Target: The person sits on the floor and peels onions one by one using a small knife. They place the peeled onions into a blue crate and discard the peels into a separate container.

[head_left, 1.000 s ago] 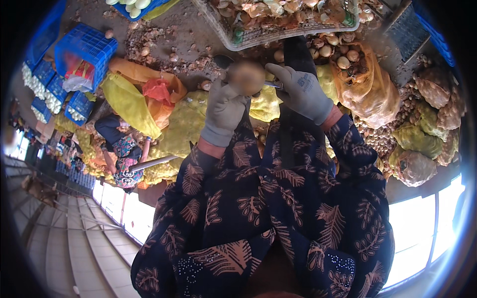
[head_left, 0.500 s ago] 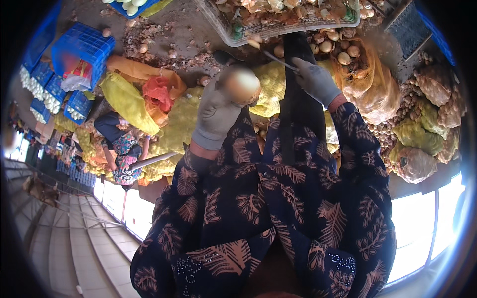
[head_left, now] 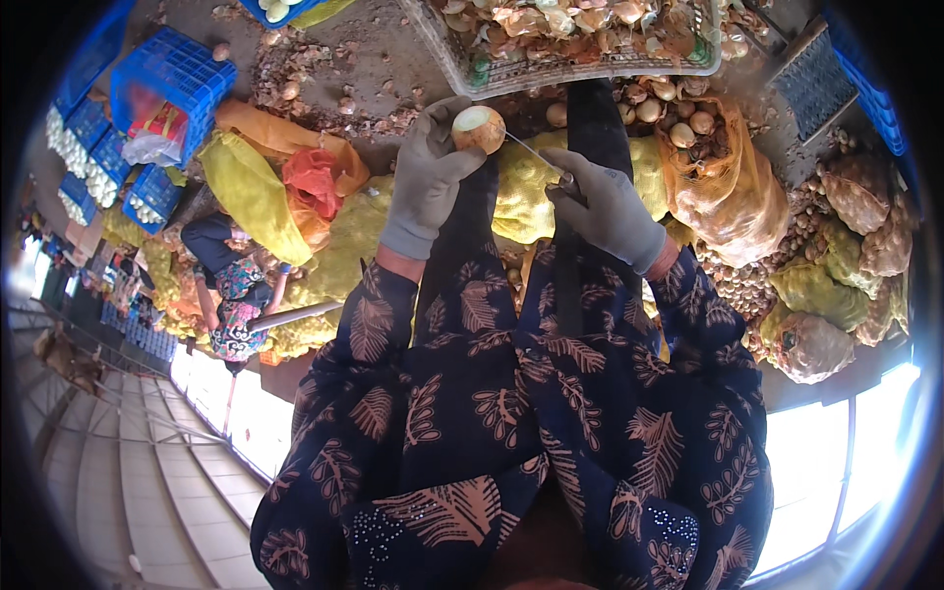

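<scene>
Dusty floor (head_left: 379, 59) littered with dry skins (head_left: 320, 64) stretches ahead of you, with a grey crate (head_left: 600, 74) of peelings (head_left: 590, 20) just past your hands. Your gloved left hand (head_left: 423, 177) is half curled, thumb and fingers holding the onion (head_left: 482, 132) up between you and that crate, its pale face turned left. Your gloved right hand (head_left: 610, 208) is closed round the knife (head_left: 533, 153), whose tip reaches the onion's right edge; contact is hard to tell. Steady the onion firmly, keep your left thumb clear of the blade, and favour short, shallow strokes.

Left grip (head_left: 425, 175) near right grip (head_left: 607, 208), both curled
</scene>
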The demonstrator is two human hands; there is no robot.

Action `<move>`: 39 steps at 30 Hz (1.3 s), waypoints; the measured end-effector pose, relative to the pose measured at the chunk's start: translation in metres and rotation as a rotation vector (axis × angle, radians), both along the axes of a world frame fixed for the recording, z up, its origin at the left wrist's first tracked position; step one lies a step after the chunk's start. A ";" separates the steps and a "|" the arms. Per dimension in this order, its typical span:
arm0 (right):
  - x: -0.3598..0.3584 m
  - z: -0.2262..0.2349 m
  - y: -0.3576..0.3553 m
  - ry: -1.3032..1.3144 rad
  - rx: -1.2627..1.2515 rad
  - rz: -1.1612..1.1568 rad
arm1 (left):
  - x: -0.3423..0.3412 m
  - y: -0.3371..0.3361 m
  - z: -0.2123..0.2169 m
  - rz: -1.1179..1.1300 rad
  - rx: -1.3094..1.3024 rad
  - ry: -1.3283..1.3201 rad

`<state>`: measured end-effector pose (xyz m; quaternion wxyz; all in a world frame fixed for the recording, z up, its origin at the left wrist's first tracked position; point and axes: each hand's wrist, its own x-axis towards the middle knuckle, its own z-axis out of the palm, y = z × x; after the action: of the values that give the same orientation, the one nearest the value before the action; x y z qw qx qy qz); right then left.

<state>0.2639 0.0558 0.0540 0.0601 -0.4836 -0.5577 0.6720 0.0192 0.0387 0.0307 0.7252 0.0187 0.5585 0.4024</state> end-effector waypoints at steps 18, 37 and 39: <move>0.036 -0.023 -0.058 -0.139 -0.024 -0.051 | 0.013 0.015 0.001 0.222 0.162 0.068; -0.001 -0.024 -0.038 -0.262 0.439 0.024 | 0.039 0.002 0.004 0.003 0.074 0.412; -0.005 -0.025 -0.036 -0.240 0.413 -0.023 | 0.038 -0.001 0.000 -0.019 0.074 0.459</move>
<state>0.2585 0.0196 0.0288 0.0988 -0.5439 -0.6807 0.4807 0.0569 0.0379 0.0306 0.5816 0.1417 0.6935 0.4009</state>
